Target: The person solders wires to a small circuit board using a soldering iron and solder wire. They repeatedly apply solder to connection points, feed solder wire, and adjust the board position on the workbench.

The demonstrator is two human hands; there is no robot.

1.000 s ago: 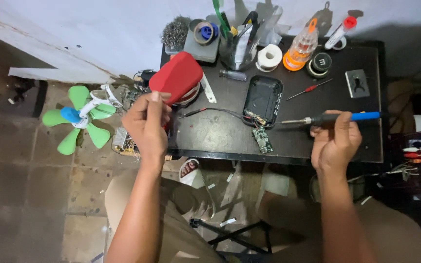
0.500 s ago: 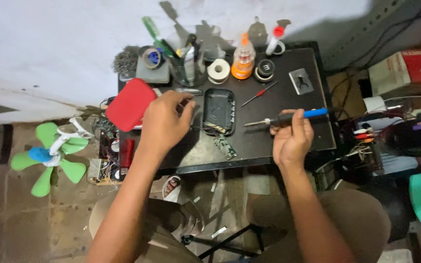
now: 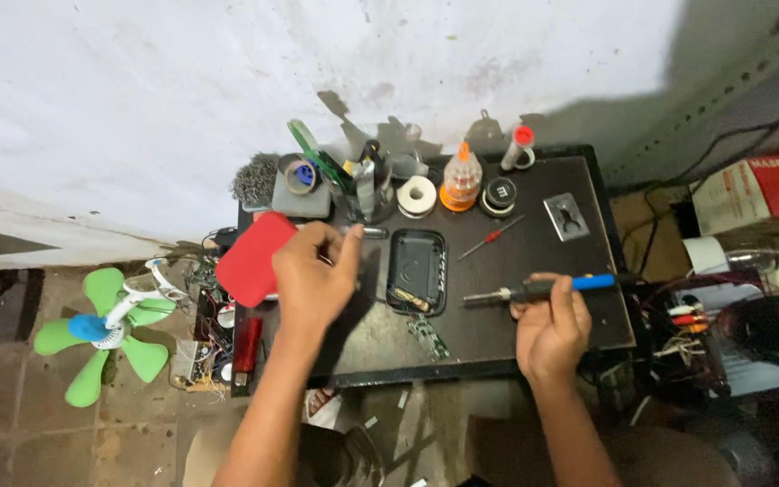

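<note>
soldering iron [image 3: 541, 289] is in the right hand [image 3: 549, 329], fist closed around the dark and blue handle, metal tip pointing left and hanging just above the desk [image 3: 498, 338] near the black tray [image 3: 416, 270]. looks light and stiff to me, but the metal end is likely hot, so the handle is the only sane place to hold it, which is where the grip sits. cord end runs off to the right.

left hand [image 3: 310, 282] hovers over the left part of the desk, fingers loosely curled and not closed on anything i can make out, right beside a red lid-like thing [image 3: 250, 259] and near a small metal piece up by the tool holder [image 3: 364, 185].

containers: the black tray holds some small bits at its lower end, hard to tell what exactly. a little green circuit board [image 3: 429, 337] lies just below it, thin and probably fragile, so edges only. the holder at the back is stuffed with upright tools. an orange-capped bottle [image 3: 460, 181], a white roll [image 3: 417, 195] and a round dark tin [image 3: 499, 195] line the back edge, and a red screwdriver [image 3: 491, 238] lies near them.

green fan [image 3: 99, 332] sits on the floor, well apart to the left.
</note>
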